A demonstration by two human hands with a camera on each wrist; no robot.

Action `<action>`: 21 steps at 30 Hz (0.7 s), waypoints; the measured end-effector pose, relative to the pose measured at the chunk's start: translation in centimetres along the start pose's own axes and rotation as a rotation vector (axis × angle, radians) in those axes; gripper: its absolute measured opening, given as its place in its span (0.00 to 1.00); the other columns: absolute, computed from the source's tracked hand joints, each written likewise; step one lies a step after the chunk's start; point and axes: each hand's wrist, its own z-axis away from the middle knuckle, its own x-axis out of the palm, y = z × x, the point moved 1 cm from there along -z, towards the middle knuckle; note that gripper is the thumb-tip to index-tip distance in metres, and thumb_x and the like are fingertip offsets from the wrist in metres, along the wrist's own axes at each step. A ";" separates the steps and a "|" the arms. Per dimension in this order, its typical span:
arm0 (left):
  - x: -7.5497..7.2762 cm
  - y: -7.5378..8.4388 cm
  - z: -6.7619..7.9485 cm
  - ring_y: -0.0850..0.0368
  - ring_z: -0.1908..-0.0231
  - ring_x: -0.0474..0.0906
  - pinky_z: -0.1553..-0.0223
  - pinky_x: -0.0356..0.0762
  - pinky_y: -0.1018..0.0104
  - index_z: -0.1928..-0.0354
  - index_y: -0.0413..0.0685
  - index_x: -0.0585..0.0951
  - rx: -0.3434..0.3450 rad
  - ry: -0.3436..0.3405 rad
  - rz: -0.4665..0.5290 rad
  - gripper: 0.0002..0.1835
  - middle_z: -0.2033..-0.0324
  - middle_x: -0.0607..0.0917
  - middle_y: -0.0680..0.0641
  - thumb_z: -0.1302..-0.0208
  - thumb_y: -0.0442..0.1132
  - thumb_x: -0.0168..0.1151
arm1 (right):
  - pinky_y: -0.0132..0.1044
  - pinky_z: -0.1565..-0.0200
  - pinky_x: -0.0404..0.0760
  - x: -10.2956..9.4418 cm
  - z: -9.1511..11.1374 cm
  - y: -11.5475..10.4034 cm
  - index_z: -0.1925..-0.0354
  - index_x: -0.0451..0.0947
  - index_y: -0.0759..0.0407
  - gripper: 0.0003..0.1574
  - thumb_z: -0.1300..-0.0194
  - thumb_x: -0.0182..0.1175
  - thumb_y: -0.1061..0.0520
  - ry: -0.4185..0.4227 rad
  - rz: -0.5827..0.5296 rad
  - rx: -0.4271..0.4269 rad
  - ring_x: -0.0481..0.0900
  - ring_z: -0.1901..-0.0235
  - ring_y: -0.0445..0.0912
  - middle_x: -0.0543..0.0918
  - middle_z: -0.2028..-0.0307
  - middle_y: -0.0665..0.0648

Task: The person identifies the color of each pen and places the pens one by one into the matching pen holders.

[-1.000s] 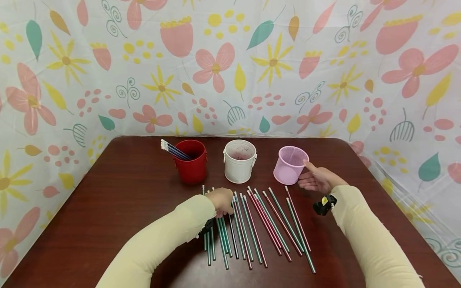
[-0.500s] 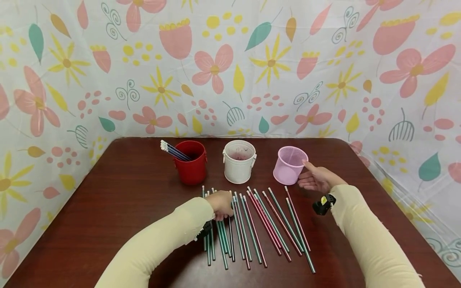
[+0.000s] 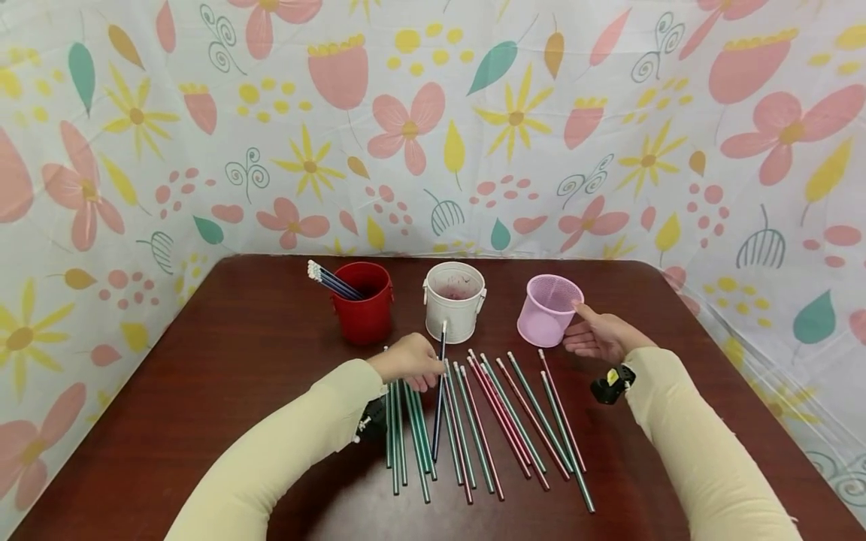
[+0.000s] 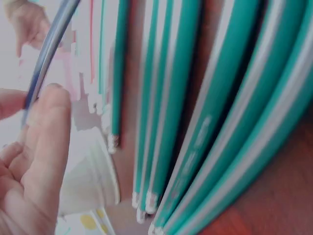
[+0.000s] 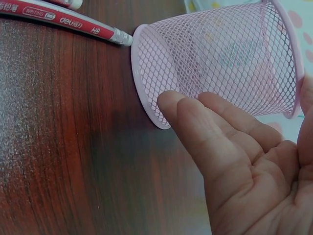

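Note:
In the head view my left hand (image 3: 410, 361) pinches a dark blue pencil (image 3: 440, 406) between thumb and fingertips, its white eraser end pointing up and away. The left wrist view has the same blue pencil (image 4: 51, 41) between thumb and fingers. Beneath and beside this hand lie several green pencils (image 3: 398, 443). My right hand (image 3: 598, 336) is beside the pink mesh pencil cup (image 3: 544, 315), its thumb at the rim. In the right wrist view, the extended fingers (image 5: 215, 142) lie along the side of the mesh cup (image 5: 220, 54).
A red bucket (image 3: 365, 319) with several dark blue pencils (image 3: 331, 282) leaning in it stands at back left. Beside it is a white bucket (image 3: 452, 319). Red pencils (image 3: 504, 417) and more green ones lie fanned over the middle of the brown table (image 3: 271, 338).
My left hand has lifted the dark blue pencil from among the others and moved it slightly up and away. The right hand has stayed at the pink cup.

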 end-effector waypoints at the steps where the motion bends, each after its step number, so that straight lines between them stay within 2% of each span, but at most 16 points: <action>1: -0.3 0.1 0.1 0.59 0.83 0.79 0.75 0.83 0.63 0.71 0.32 0.82 0.012 0.007 0.043 0.10 0.80 0.84 0.44 0.37 0.33 0.59 | 0.33 0.60 0.82 0.0 0.0 0.0 0.38 0.53 0.86 0.54 0.28 0.33 0.32 -0.001 -0.002 -0.001 0.84 0.66 0.42 0.83 0.66 0.55; 4: -1.3 0.2 0.7 0.58 0.78 0.81 0.69 0.83 0.62 0.63 0.31 0.81 0.052 0.022 0.192 0.07 0.73 0.85 0.42 0.37 0.31 0.59 | 0.33 0.60 0.82 0.0 0.1 0.0 0.38 0.53 0.85 0.54 0.28 0.33 0.32 0.004 -0.010 -0.002 0.84 0.67 0.42 0.83 0.67 0.55; 7: -2.2 0.2 1.6 0.57 0.71 0.82 0.61 0.83 0.59 0.59 0.31 0.78 0.132 0.022 0.405 0.06 0.64 0.85 0.39 0.36 0.28 0.57 | 0.33 0.60 0.82 0.0 0.1 0.0 0.38 0.54 0.85 0.54 0.28 0.33 0.33 0.013 -0.017 0.000 0.84 0.68 0.42 0.83 0.67 0.55; 9: -2.9 0.1 2.3 0.56 0.67 0.83 0.56 0.81 0.56 0.60 0.33 0.77 0.219 0.009 0.576 0.05 0.61 0.84 0.38 0.36 0.24 0.55 | 0.33 0.60 0.82 0.0 0.1 0.1 0.38 0.53 0.85 0.53 0.28 0.33 0.33 0.017 -0.023 0.003 0.84 0.67 0.42 0.83 0.67 0.55; 13: -4.5 0.4 3.9 0.56 0.64 0.83 0.54 0.80 0.58 0.66 0.43 0.81 0.430 -0.011 0.878 0.16 0.63 0.85 0.43 0.38 0.17 0.49 | 0.34 0.60 0.82 0.1 0.0 0.1 0.38 0.53 0.85 0.53 0.28 0.34 0.33 0.022 -0.026 0.004 0.84 0.67 0.42 0.83 0.68 0.55; 16: -6.4 1.1 5.1 0.57 0.66 0.83 0.57 0.81 0.64 0.69 0.47 0.83 0.539 0.058 0.988 0.21 0.68 0.86 0.47 0.40 0.16 0.46 | 0.34 0.59 0.82 0.1 0.1 0.1 0.39 0.53 0.85 0.53 0.28 0.34 0.33 0.018 -0.021 -0.001 0.83 0.67 0.42 0.83 0.67 0.55; 21: -10.6 2.5 6.8 0.58 0.69 0.84 0.61 0.82 0.66 0.72 0.45 0.84 0.593 0.294 1.044 0.20 0.71 0.86 0.48 0.39 0.16 0.48 | 0.33 0.59 0.82 0.0 0.1 0.0 0.38 0.53 0.85 0.53 0.28 0.33 0.34 0.015 -0.010 -0.003 0.83 0.67 0.42 0.83 0.67 0.55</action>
